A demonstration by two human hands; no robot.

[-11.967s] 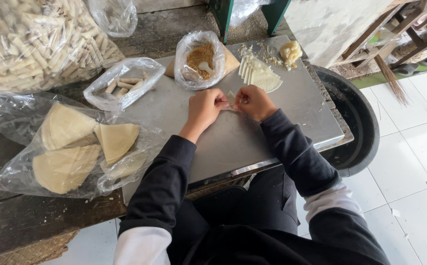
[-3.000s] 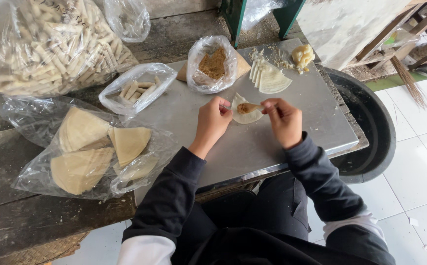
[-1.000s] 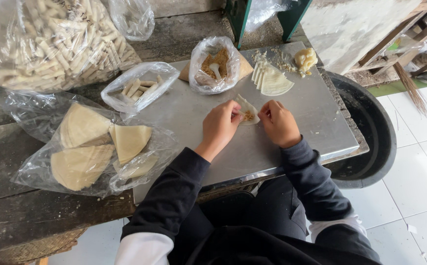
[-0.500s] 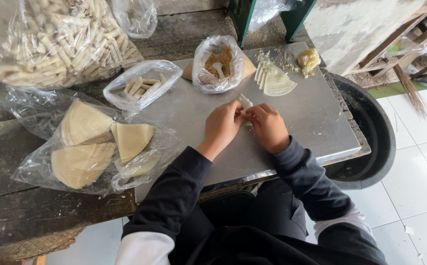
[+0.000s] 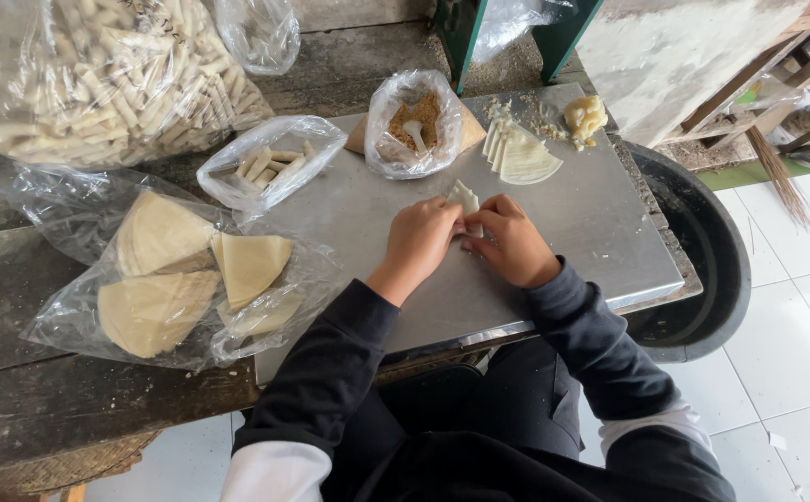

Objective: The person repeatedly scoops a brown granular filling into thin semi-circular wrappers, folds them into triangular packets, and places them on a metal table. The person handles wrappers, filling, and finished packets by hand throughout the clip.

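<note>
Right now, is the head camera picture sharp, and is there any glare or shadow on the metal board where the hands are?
Head view: sharp, soft daylight; the metal board shows dull sheen, no hard glare; faint shadow under the left hand and right hand; edges bow slightly.

At ten o'clock I am seeing a big clear bag of pale rolled sticks (image 5: pixel 98 79) lying on the wooden counter (image 5: pixel 14 307). A bag of folded wrapper sheets (image 5: pixel 182 279) is sitting at nine, and a black tub (image 5: pixel 712 270) is standing at three.
</note>
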